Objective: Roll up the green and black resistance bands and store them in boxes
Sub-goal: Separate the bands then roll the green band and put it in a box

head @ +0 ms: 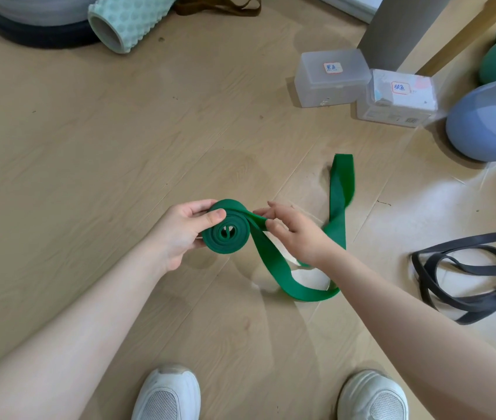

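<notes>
The green band (271, 262) is partly coiled. The left hand (180, 234) holds the coil above the wooden floor (89, 147), thumb pressed on the near flat face and fingers curled over the top edge. The right hand (295, 234) pinches the free strip just beside the coil, thumb under and fingers over, feeding it in. The remaining tail loops down to the floor under the right forearm and runs away toward the boxes, its far end lying flat.

Handling, as a judgement: the band looks like flat, soft rubber, light and flexible, with enough spring to unwind if the coil is released. Hold the coil by its flat faces, not by the outer wrap alone. Keep the feed hand close to the coil and maintain light tension so the layers stack level; a slack strip is likely to twist or telescope sideways.

The black band (468, 277) lies in loose loops on the floor to the right, untouched and well apart from both hands. Two translucent boxes (328, 80), each with a small label on the lid, stand closed and touching each other beyond the green tail. Roughly half of the green band appears wound
</notes>
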Available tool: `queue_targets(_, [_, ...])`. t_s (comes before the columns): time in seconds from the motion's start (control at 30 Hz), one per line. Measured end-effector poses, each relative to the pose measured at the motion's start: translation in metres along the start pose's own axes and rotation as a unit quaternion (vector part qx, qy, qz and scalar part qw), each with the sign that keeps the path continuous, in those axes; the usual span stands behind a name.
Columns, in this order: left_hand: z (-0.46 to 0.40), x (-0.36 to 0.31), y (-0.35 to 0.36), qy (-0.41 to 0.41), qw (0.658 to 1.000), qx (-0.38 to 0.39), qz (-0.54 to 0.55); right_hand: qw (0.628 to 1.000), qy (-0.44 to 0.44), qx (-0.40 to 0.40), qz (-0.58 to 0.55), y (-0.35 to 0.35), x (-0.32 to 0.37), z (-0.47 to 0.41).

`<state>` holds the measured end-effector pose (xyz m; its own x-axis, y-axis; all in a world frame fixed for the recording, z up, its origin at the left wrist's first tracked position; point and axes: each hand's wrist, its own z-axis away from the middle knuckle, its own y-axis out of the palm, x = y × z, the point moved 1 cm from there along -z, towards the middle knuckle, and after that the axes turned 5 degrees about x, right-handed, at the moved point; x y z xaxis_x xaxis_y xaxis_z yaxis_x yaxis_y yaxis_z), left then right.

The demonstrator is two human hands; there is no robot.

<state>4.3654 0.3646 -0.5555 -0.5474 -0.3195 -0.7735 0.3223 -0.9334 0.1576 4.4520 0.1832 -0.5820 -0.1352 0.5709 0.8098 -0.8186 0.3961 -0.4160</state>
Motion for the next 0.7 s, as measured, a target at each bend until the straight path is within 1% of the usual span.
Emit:
queue_targets(0.03, [0.0,0.0,-0.001,-0.003,1.0,0.003,0.003,1.0,0.012,-0.005,-0.011,0.001,-0.001,-0.002])
queue_targets(0.07, [0.0,0.0,-0.002,-0.004,1.0,0.005,0.007,0.999,0.021,-0.006,-0.045,0.003,0.001,-0.003])
queue_targets(0.17, [-0.001,-0.002,-0.004,0.001,1.0,0.008,0.012,0.984,0.012,0.01,-0.176,0.006,0.006,-0.003])
queue_targets(0.27, [-0.002,-0.002,-0.003,0.01,1.0,0.004,0.013,0.98,-0.01,0.034,-0.197,0.004,0.012,-0.001])
queue_targets(0.33, [-0.003,-0.002,-0.001,0.016,1.0,0.005,0.024,0.979,-0.013,0.028,-0.2,0.003,0.014,-0.001])
queue_targets(0.43, [-0.004,-0.003,0.002,0.021,0.999,0.002,0.039,0.982,-0.016,-0.024,-0.184,0.004,0.017,-0.003])
queue_targets(0.5, [-0.005,-0.002,0.005,0.021,0.997,-0.017,0.07,0.982,-0.019,-0.073,-0.173,0.007,0.02,-0.004])
queue_targets(0.57, [-0.006,-0.002,0.01,0.023,0.993,-0.037,0.108,0.975,-0.023,-0.115,-0.189,0.012,0.022,-0.004])
queue_targets(0.63, [-0.007,-0.003,0.016,0.024,0.989,-0.05,0.139,0.967,-0.022,-0.139,-0.213,0.016,0.024,-0.002])
queue_targets(0.7, [-0.008,-0.004,0.019,0.027,0.986,-0.053,0.154,0.963,-0.027,-0.141,-0.226,0.017,0.024,0.001])
